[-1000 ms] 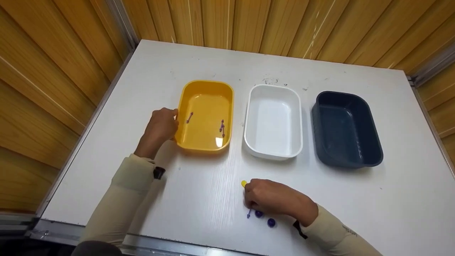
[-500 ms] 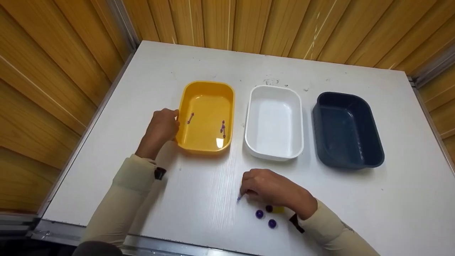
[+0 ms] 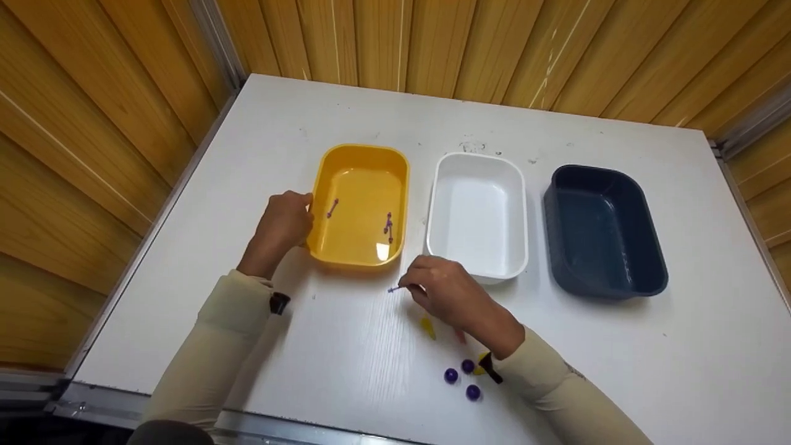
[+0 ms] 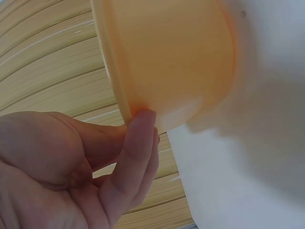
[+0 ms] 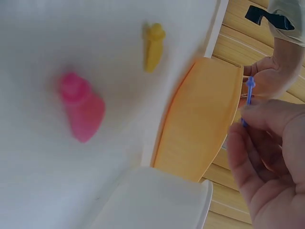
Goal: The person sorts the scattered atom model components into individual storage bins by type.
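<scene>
My left hand (image 3: 282,222) pinches the left rim of a yellow plastic bin (image 3: 355,179); in the left wrist view its thumb and fingers lie on either side of that rim. Inside the bin lie a few thin purple sticks (image 3: 333,208) with knobbed ends. Another such purple stick (image 5: 250,90) is pinched between the thumb and fingertips of my right hand (image 3: 445,289), held above the table by the bin's near right corner. A white bin (image 3: 476,210) stands just beyond this hand, which covers part of its near left corner.
A dark blue bin (image 3: 593,235) stands at the right. Nearer me lie three purple balls (image 3: 451,376), a yellow piece (image 3: 427,329), a pink piece (image 5: 82,107) and another yellow piece partly hidden by the right wrist. Wood-patterned walls (image 3: 494,49) border the table.
My right hand has picked up the purple stick from beside the balls and moved forward and left with it, uncovering small pieces on the table. The left hand keeps its hold on the bin.
</scene>
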Available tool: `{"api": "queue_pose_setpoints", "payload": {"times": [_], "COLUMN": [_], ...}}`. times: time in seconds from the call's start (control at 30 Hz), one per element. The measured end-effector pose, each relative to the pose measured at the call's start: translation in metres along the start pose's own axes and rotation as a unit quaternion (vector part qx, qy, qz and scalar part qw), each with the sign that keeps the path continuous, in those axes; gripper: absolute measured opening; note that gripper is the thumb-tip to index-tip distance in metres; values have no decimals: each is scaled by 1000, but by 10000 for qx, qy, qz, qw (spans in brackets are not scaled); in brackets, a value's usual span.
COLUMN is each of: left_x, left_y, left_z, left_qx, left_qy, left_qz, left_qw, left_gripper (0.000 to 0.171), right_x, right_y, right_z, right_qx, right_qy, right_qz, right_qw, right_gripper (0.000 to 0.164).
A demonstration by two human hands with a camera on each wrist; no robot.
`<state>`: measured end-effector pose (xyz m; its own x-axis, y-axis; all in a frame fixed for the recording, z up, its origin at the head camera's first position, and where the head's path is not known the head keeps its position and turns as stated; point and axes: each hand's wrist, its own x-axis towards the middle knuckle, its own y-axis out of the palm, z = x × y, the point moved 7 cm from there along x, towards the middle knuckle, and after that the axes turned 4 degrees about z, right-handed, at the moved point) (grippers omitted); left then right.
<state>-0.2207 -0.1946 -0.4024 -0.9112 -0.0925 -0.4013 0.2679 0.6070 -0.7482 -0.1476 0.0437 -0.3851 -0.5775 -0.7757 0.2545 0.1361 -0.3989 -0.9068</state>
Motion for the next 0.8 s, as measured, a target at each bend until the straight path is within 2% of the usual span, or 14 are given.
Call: {"api": "queue_pose_setpoints", "payload": {"times": [0.07, 0.2, 0.4, 0.6, 0.8], "left_x": [0, 0, 0, 0, 1], "left_y": [-1, -1, 0, -2, -1], "left_z": [1, 1, 1, -1, 1], "left_qx": [-49, -61, -1, 189, 36], "left_qy": [-87, -55, 125, 463, 321], "left_qz": [21, 10, -36, -321, -273], "left_qw": [9999, 10000, 9999, 9982, 9991], "left_gripper": [34, 36, 28, 25, 26], "right_x": [7, 20, 32, 39, 45], "right_y": [-2, -4, 1, 4, 4], "right_z": [0, -2, -5, -8, -7], "right_qx": [-18, 19, -83, -250, -270], "right_qy": [19, 200, 283, 150, 168], "right_qz": [-197, -434, -486, -686, -593], "right_qw": [9998, 9989, 9984, 9972, 9977], "right_gripper": [16, 15, 11, 17, 14]}}
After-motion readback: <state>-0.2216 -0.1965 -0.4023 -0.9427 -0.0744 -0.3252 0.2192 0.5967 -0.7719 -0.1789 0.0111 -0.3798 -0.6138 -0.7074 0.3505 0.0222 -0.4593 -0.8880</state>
